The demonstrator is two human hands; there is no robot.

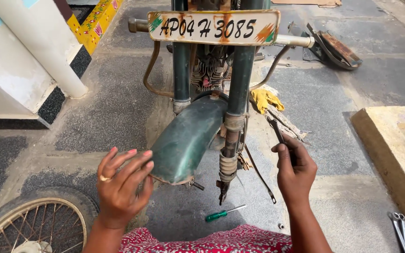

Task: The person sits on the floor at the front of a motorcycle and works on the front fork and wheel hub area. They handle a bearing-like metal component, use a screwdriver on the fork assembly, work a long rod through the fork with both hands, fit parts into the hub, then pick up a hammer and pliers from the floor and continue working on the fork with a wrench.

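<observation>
The floor point(118, 107) is rough, speckled grey concrete laid in slabs, with paler, worn strips along the joints and a dusty sheen in the sunlight. At the upper left stands a white-painted wall point(10, 70) with a round white pillar point(48, 42) leaning across it, a black band along its base and a yellow patterned strip beside it. At the right edge a raised block of pale concrete point(394, 150) rises from the floor, its corner blunt and sandy.

In the middle stands the front of a motorcycle with the wheel taken out: two dark green fork legs point(237, 89), tubular and scuffed, a ribbed rubber boot low on one, and a white number plate point(214, 27) streaked with rust across the top. Between the legs curves the green mudguard point(186, 140), dull, dented sheet metal with a chipped lower lip. A spoked wheel point(33, 225) with a black tyre lies at the lower left.

The left hand point(120, 187) is spread open with fingers curled, its fingertips just at the mudguard's lower left edge; whether they press it is unclear. The right hand point(296, 171) is closed around a dark metal spanner point(277, 133), which points up toward the fork leg.

Smaller things lie about: a rusty flat metal part point(336, 49) at the upper right, a crumpled yellow glove point(266, 99) behind the fork, a green-handled screwdriver point(221, 214) on the floor below the mudguard, and steel pliers point(401, 227) at the lower right. Red patterned cloth point(212, 241) fills the bottom edge.
</observation>
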